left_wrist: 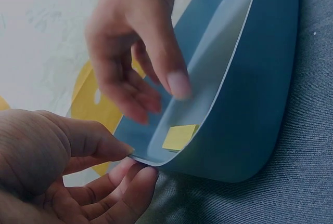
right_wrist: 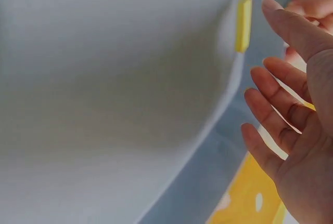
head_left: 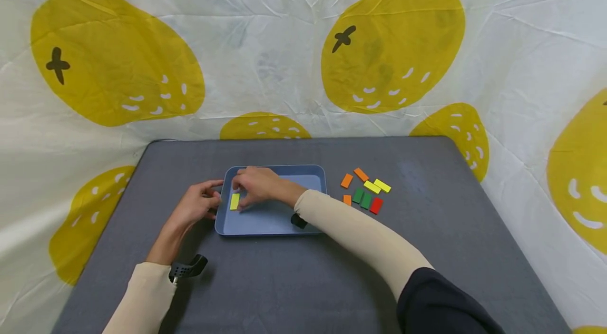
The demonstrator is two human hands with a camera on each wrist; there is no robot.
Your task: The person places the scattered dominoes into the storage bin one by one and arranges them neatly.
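A blue-grey rectangular tray [head_left: 270,222] lies on the table, and one yellow block [head_left: 234,201] rests inside it by the left wall. At the tray's left edge my left hand [head_left: 193,202] pinches the rim, thumb on top and fingers outside, as the left wrist view shows. My right hand [head_left: 263,185] reaches across the tray from the right. Its fingers are loosely spread and hold nothing. In the right wrist view the yellow block [right_wrist: 243,25] sits just off the right thumb tip, with a gap between them.
Right of the tray lie several loose blocks: orange [head_left: 347,180], yellow [head_left: 372,187], green [head_left: 366,200] and red [head_left: 376,205]. A dark grey cloth [head_left: 265,286] covers the table. Behind it hangs a white curtain [head_left: 265,49] with yellow fruit prints.
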